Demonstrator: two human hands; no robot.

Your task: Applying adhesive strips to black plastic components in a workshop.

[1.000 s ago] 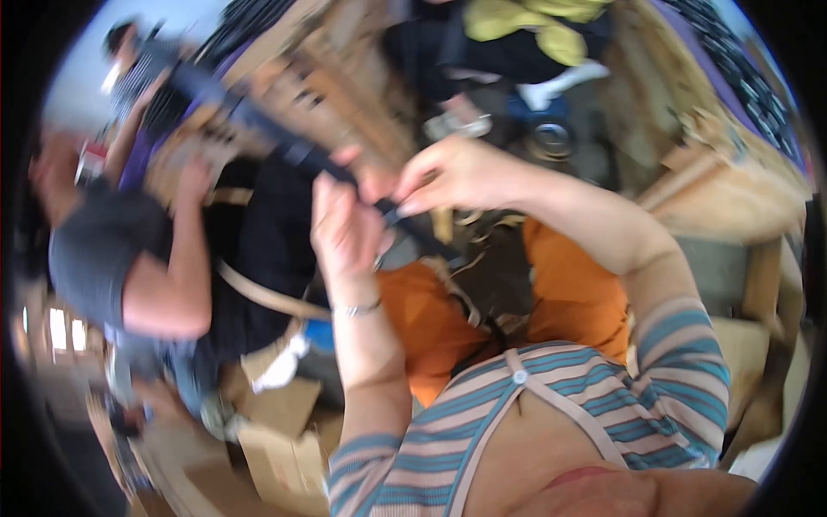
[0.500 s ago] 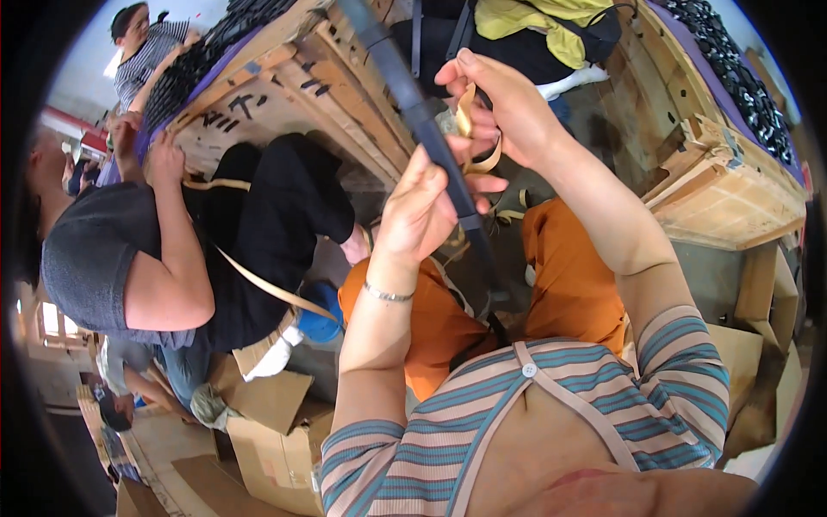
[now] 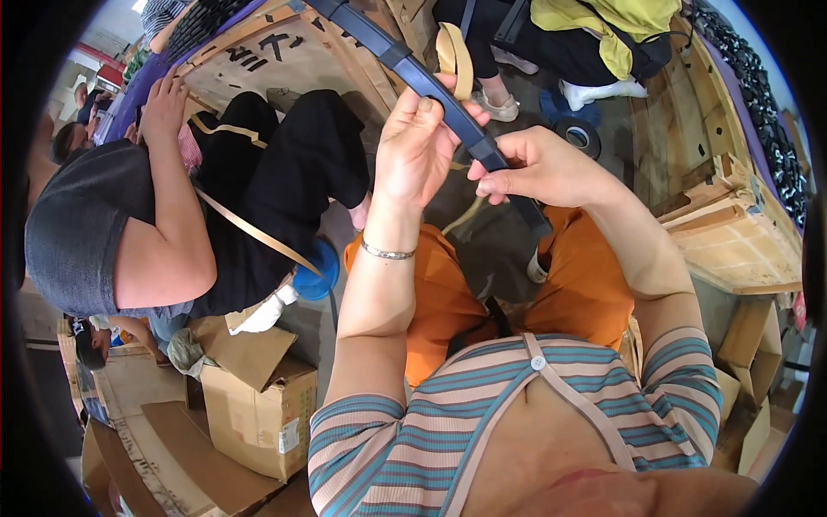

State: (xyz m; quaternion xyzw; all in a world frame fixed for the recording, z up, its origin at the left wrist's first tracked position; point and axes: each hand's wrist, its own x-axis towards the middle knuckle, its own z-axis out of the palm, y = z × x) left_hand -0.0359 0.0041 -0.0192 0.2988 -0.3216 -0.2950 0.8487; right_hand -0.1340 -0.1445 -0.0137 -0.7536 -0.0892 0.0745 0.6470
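A long, dark blue-black segmented strip (image 3: 465,127) slants in front of me from upper left to lower right. My left hand (image 3: 413,146) is closed around it, thumb lying along the near side. My right hand (image 3: 547,168) pinches the strip lower down, near its bottom end, between thumb and fingers. A looped tan tape (image 3: 458,59) rises from behind the fingers of my left hand; how it is gripped is hidden. More tan tape hangs below the strip, between my knees.
On the left sits a co-worker in a dark grey top (image 3: 86,224), beside a wooden crate (image 3: 267,60). A blue stool (image 3: 317,271) and a cardboard box (image 3: 258,414) stand nearby. To the right are another wooden crate (image 3: 741,241) and a black tape roll (image 3: 577,136).
My right hand has come down from the tan tape to the strip's lower part and now pinches it. The strip has tilted flatter. The tan loop now stands above my left hand.
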